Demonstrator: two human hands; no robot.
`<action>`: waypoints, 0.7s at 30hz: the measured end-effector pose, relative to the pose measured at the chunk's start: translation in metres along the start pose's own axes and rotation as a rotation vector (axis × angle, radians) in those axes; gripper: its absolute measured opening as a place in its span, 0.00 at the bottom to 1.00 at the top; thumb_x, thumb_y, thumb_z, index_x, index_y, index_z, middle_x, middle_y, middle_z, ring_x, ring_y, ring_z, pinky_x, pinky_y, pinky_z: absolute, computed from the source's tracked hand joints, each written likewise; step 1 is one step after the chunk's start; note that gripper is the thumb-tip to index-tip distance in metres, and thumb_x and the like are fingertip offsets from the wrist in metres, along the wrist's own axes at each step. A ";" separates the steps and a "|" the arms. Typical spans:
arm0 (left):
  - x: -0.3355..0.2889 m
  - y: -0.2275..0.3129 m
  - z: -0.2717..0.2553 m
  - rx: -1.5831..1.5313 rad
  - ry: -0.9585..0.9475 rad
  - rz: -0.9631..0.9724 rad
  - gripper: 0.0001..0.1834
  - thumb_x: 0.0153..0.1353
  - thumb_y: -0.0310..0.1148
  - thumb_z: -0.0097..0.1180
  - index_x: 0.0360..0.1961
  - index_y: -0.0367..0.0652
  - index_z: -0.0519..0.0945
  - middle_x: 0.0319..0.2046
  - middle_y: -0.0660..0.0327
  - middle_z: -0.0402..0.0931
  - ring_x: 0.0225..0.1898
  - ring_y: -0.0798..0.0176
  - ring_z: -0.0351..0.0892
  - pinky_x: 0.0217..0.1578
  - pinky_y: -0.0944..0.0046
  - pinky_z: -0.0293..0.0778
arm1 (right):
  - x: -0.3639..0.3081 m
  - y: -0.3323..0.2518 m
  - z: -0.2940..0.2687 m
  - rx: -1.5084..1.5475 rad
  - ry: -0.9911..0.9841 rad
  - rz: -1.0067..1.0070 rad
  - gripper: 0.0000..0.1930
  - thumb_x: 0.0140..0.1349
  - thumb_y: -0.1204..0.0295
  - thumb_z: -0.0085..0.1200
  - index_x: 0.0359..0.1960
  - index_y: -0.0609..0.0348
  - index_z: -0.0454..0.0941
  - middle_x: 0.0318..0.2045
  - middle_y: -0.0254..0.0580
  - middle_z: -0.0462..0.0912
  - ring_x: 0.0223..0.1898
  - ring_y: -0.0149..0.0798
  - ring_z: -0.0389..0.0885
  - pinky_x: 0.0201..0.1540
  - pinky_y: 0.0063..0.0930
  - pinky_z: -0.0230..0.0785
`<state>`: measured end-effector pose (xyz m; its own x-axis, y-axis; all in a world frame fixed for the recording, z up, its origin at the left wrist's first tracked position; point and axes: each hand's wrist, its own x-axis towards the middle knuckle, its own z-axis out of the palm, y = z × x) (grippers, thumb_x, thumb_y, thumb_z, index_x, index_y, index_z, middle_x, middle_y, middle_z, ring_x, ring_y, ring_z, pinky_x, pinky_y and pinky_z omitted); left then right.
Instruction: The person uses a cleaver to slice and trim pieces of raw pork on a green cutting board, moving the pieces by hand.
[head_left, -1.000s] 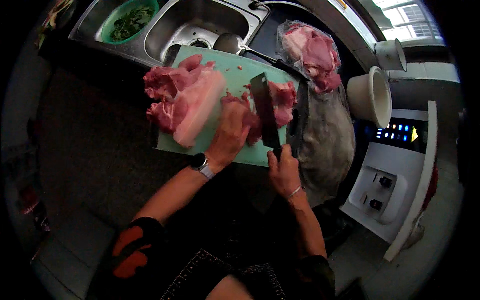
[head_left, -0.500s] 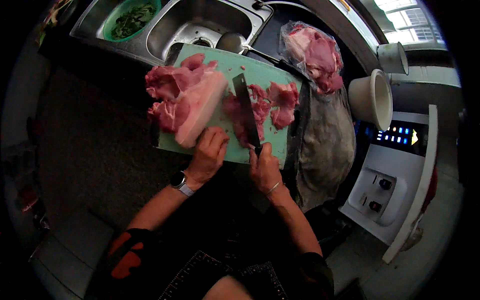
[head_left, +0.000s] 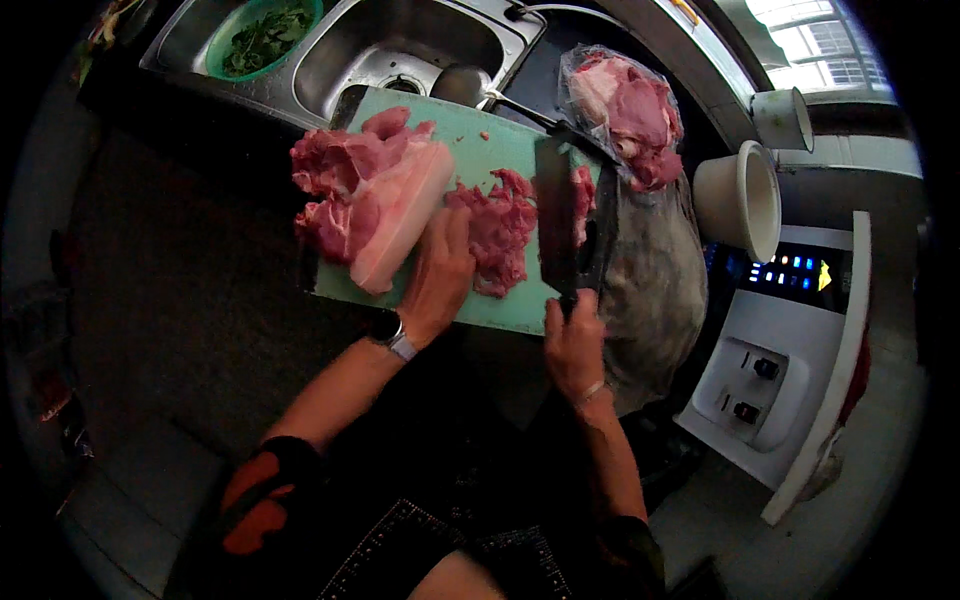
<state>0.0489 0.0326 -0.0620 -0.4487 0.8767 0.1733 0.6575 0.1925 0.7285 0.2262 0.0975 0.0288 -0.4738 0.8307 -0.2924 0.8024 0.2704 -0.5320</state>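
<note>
My right hand (head_left: 576, 345) grips the handle of a cleaver (head_left: 556, 212), whose broad dark blade is over the right part of a pale green cutting board (head_left: 375, 308). The blade partly hides a piece of raw meat (head_left: 584, 200). Left of the cleaver lies a flat, ragged piece of raw meat (head_left: 497, 235). Fingers stretched out, my left hand (head_left: 441, 275) rests at that piece's left edge, beside a thick pork slab (head_left: 400, 212) with a pale fatty side. Whether the fingertips press on the meat is hard to tell.
Behind the board is a steel sink (head_left: 440, 40), with a ladle (head_left: 462, 84) at its edge. A green basin (head_left: 215, 60) holds leafy greens. Bagged raw meat (head_left: 630, 115), a grey sack (head_left: 650, 290), a white pot (head_left: 715, 195) and a white appliance (head_left: 705, 400) stand to the right.
The cleaver has moved right with my right hand, from over the middle meat to over the right-hand piece. My left hand has shifted right and farther up the board, toward the middle meat.
</note>
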 end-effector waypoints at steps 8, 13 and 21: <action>0.031 0.024 0.005 -0.302 0.100 0.224 0.19 0.54 0.15 0.53 0.48 0.34 0.72 0.47 0.47 0.70 0.50 0.41 0.73 0.51 0.52 0.73 | -0.002 -0.011 -0.014 0.064 0.028 -0.052 0.12 0.66 0.70 0.53 0.41 0.64 0.63 0.26 0.70 0.78 0.32 0.72 0.77 0.31 0.58 0.68; -0.004 0.016 -0.010 -0.337 0.086 0.184 0.13 0.53 0.13 0.53 0.40 0.35 0.76 0.45 0.48 0.71 0.46 0.44 0.75 0.47 0.56 0.74 | -0.002 0.001 0.012 -0.054 -0.019 -0.044 0.13 0.67 0.68 0.52 0.41 0.65 0.62 0.26 0.70 0.77 0.32 0.72 0.77 0.31 0.58 0.69; -0.036 0.000 -0.022 -0.310 0.071 0.103 0.12 0.53 0.12 0.53 0.38 0.35 0.75 0.42 0.50 0.72 0.44 0.47 0.76 0.45 0.57 0.75 | 0.009 -0.001 0.028 -0.017 -0.021 -0.040 0.13 0.67 0.71 0.53 0.43 0.65 0.64 0.24 0.70 0.77 0.31 0.71 0.77 0.30 0.55 0.68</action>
<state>0.0517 -0.0086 -0.0534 -0.4372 0.8498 0.2943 0.4914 -0.0483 0.8696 0.2106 0.0910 0.0048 -0.5133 0.8085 -0.2879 0.7886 0.3120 -0.5299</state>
